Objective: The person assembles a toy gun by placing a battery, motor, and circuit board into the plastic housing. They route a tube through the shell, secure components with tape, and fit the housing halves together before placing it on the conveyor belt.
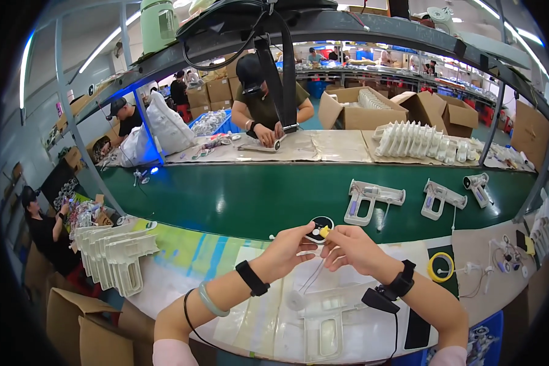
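Note:
My left hand (290,249) pinches the edge of a small round part (319,229) with a black face and white rim, held above the bench. At its right side my right hand (357,247) has its fingers pressed together on a small yellow piece (324,232) that touches the disc; its kind is too small to tell. Thin wires (313,274) hang from between my hands. Below them, a white gun-shaped plastic shell (308,332) with an open handle loop lies on the bench, partly behind my right wrist.
A green conveyor belt (244,192) crosses ahead, carrying gun-shaped units (372,200) at right. Stacked white shells (119,250) stand at left; a yellow tape roll (440,267) lies at right. Across the belt a co-worker (265,104) handles a similar part. A metal frame (366,25) spans overhead.

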`<control>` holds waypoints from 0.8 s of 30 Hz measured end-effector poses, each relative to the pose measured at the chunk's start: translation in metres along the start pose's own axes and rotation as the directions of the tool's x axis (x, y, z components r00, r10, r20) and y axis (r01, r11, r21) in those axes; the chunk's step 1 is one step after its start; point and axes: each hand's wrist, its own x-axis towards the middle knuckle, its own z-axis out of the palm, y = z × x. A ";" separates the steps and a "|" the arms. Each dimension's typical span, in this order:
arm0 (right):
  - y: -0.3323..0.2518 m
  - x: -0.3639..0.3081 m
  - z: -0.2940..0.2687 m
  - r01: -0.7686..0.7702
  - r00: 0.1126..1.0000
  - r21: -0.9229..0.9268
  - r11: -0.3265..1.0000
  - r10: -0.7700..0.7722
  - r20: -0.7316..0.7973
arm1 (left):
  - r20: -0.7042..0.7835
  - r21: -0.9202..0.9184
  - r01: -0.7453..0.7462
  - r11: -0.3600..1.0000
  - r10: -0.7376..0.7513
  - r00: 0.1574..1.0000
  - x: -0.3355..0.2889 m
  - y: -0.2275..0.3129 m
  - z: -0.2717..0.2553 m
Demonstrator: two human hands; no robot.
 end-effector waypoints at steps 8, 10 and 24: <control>-0.024 0.012 -0.024 -0.101 0.994 -0.055 0.993 0.103 0.036 | -0.018 0.206 -0.148 0.967 0.155 0.988 -0.007 0.006 -0.006; -0.036 0.012 -0.029 -0.134 0.989 -0.084 0.987 0.139 0.053 | 0.002 0.338 -0.297 0.893 0.315 0.949 -0.003 0.004 -0.009; -0.058 -0.007 -0.017 -0.072 0.997 -0.021 0.997 0.072 0.005 | 0.246 0.209 -0.607 0.766 0.560 0.791 0.027 0.006 0.001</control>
